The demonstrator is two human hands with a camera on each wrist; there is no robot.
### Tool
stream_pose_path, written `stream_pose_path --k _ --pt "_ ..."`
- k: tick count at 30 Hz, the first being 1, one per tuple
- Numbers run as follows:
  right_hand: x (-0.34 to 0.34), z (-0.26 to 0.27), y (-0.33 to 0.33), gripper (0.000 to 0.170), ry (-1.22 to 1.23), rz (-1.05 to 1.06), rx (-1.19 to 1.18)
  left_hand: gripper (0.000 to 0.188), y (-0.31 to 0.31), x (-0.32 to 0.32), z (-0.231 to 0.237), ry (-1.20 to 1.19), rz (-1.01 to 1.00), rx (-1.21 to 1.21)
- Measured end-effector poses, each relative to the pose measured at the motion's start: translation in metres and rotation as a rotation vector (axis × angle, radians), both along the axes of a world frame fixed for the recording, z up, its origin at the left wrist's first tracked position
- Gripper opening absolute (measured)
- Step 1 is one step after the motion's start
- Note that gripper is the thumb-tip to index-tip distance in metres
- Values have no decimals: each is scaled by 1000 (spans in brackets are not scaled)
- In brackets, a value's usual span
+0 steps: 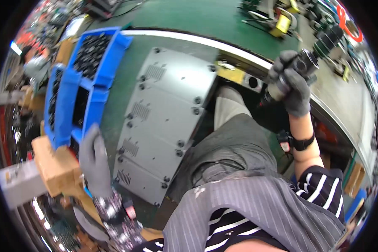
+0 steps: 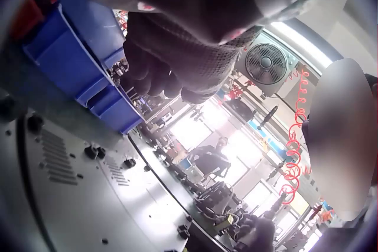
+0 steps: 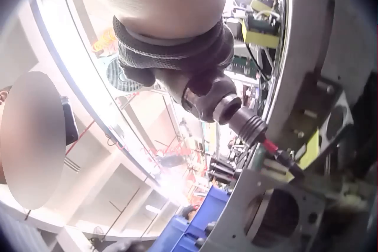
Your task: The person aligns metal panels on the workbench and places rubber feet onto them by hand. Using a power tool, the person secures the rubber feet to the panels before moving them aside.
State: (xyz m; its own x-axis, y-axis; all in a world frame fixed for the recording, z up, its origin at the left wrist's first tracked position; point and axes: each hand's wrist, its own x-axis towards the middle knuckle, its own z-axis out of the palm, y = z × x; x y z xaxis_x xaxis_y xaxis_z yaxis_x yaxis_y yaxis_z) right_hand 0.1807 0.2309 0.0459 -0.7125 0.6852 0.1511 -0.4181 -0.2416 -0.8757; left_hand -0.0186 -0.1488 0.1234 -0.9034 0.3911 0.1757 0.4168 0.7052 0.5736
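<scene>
My right hand (image 1: 296, 94), in a grey glove, grips a power screwdriver (image 1: 277, 89) whose tip points down toward the front of the bench. In the right wrist view the bit of the screwdriver (image 3: 248, 125) is above a metal plate with a large round hole (image 3: 277, 219). At the left, my gloved left hand (image 1: 95, 164) has its fingers extended and holds nothing, just below the blue bins. Beside it lies a row of silver metal panels (image 1: 168, 119) with vent slots and black round feet near their edges.
Blue bins (image 1: 97, 101) of small black parts stand left of the panels. A cardboard box (image 1: 56, 166) is at the far left. Tools and a yellow block (image 1: 281, 26) lie on the green bench (image 1: 189, 19) behind. A person (image 2: 211, 158) sits across the room.
</scene>
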Motion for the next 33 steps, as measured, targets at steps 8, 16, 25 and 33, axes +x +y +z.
stream_pose_path --k 8,16,25,33 --pt "-16 -32 16 29 129 -212 177 24 -68 129 -50 -449 330 285" --pt "-40 -59 7 27 -212 -86 679 26 -82 185 -67 -719 332 429" --pt "-45 -66 5 36 -413 -248 1415 34 -71 208 -66 192 -19 -461" --pt "-35 -57 -7 49 -117 -424 1145 49 -89 181 -95 163 38 -404"
